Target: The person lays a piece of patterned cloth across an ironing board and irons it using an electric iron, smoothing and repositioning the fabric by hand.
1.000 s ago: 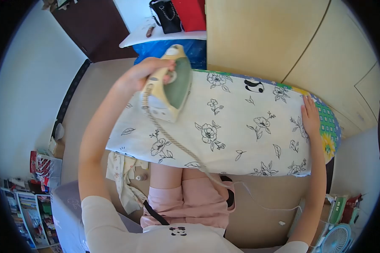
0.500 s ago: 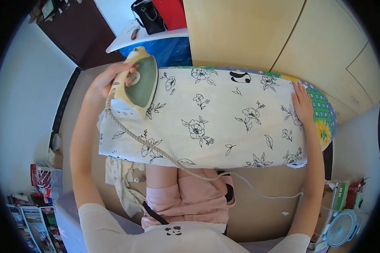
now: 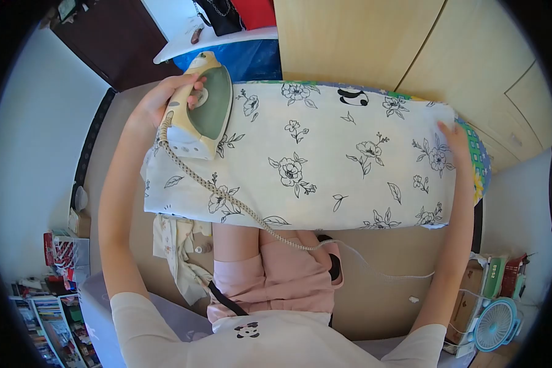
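Observation:
My left hand (image 3: 173, 98) is wrapped round the handle of a cream and green clothes iron (image 3: 211, 113). The iron stands at the left end of the board, its patterned cord (image 3: 221, 196) trailing across the fabric. Spread over the board is a white cloth (image 3: 325, 178) printed with black flowers and a panda. At its right edge, my right hand (image 3: 457, 142) grips the cloth, with some fingers blurred or hidden. Beyond that edge shows the ironing board's colourful cover (image 3: 479, 159).
Pale cupboard doors (image 3: 356, 40) stand close behind the board. A small blue fan (image 3: 497, 324) sits at the lower right beside boxes. Another patterned cloth (image 3: 178, 257) hangs below the board at left. A shelf (image 3: 49, 325) is at the lower left.
My right hand has gone from lying flat on the cloth to gripping its right edge. The cloth's upper right corner now reaches farther over the colourful cover. The iron stays in my left hand.

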`<state>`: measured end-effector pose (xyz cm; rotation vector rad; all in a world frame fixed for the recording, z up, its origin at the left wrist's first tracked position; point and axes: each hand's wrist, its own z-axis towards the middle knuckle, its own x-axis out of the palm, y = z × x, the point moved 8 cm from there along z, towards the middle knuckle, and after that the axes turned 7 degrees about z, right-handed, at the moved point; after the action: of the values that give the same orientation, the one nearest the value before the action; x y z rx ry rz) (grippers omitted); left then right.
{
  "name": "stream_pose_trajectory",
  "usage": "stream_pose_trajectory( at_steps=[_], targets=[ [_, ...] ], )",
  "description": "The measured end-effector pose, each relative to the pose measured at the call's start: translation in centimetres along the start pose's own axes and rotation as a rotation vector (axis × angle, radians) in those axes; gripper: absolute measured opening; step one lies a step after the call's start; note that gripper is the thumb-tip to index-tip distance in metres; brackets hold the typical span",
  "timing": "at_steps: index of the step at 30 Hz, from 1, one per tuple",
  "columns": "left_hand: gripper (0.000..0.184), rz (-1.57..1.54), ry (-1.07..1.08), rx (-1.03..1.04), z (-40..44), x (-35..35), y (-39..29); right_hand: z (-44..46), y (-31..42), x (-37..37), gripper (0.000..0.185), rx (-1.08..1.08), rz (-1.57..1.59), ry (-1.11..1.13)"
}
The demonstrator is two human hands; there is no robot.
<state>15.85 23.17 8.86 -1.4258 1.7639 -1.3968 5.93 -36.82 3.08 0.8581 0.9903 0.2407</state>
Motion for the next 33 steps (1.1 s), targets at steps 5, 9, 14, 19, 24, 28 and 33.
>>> stream_pose_trajectory(
  at_steps=[5,9,14,19,24,28,33],
  targets=[
    [0.027,-0.011,0.011,-0.009,0.2,0.1,0.2,-0.9,2.2,-1.0,0.044,-0.037,-0.115,0.057],
    [0.024,-0.024,-0.008,-0.031,0.2,0.7,0.4,-0.2,1.3,-0.5,0.039,-0.169,-0.378,-0.003],
    [0.032,0.011,-0.02,-0.01,-0.3,1.8,0.9,0.2,1.3,-1.0,0.038,-0.119,-0.37,-0.017],
    [0.028,0.027,0.085,0.015,0.3,2.0,2.2,0.8,1.5,-3.1,0.033,-0.148,-0.665,-0.074],
    [0.025,0.005,0.313,0.049,3.7,14.9,4.3,8.3,-8.7,-12.5,0.023,-0.15,-0.963,-0.23],
    [0.024,-0.042,0.331,0.053,6.3,21.2,4.3,5.4,-5.7,-12.7,0.034,0.002,-1.307,-0.216],
    [0.024,-0.027,0.348,0.011,6.1,22.5,4.9,-5.9,5.7,-5.5,0.045,-0.573,-0.745,-0.252]
  ],
)
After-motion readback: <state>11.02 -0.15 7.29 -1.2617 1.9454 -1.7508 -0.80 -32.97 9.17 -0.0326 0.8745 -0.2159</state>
